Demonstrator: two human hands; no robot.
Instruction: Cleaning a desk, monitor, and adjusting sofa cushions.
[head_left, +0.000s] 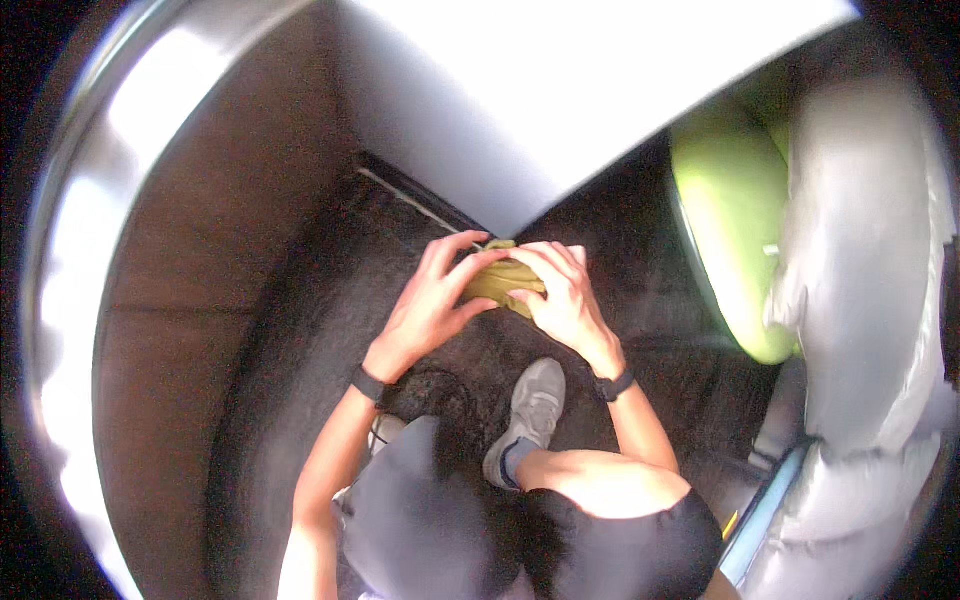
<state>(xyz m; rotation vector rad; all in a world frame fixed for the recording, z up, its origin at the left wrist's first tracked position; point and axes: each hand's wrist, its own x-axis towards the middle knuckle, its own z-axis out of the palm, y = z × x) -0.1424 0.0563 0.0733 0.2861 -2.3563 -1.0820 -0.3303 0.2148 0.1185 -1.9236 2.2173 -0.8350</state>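
A folded olive-yellow cloth (495, 283) is held in front of me, above the dark floor. My left hand (426, 300) has its thumb and fingers curled around the cloth's left side. On the other side, my right hand (564, 294) grips it, thumb underneath and fingers over the top. Both wrists wear black bands. Just beyond the fingertips is the lower corner of a large white panel or cabinet (480, 150), and I cannot tell whether the cloth touches it.
A dark strip (420, 196) runs along the white piece's lower left edge. A brown panel (202, 202) rises at the left. To the right stand a lime-green seat-like object (731, 225) and a grey plastic-like cover (859, 262). My grey shoe (538, 401) rests on the dark floor (315, 360).
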